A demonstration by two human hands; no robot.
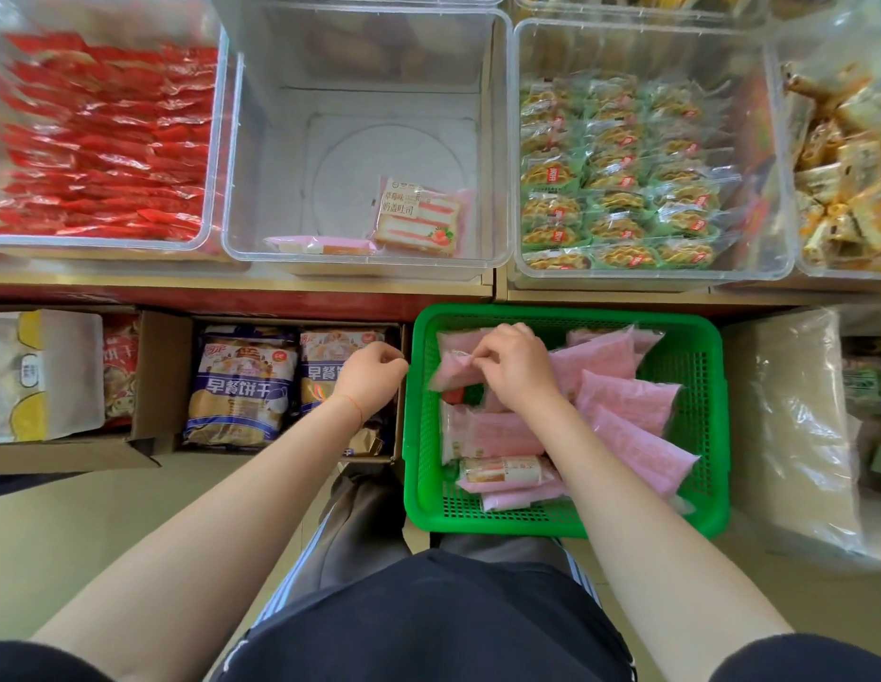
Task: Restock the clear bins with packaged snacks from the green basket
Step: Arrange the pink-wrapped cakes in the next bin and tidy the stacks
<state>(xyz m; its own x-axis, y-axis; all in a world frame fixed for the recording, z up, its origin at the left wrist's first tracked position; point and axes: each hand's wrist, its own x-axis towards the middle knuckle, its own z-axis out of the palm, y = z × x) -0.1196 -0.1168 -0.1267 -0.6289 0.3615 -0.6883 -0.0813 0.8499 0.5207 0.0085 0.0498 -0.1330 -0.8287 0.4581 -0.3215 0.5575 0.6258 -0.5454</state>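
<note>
Right hand [512, 371] pinches a pink snack pack [458, 374] inside green basket [704, 386] (lower right of centre). Left hand [372, 376] curled, holding nothing, just beside the basket's left rim. Centre clear bin [261, 189] mostly bare.

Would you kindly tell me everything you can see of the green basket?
The green basket is rectangular, apparently plastic, with perforated walls and floor and a solid rim. It sits level below the shelf edge, in front of the person. Pink snack packs lie piled inside, mostly flat or slanted. The right hand reaches in and pinches one pack; the left hand hovers just outside its left wall.
</note>
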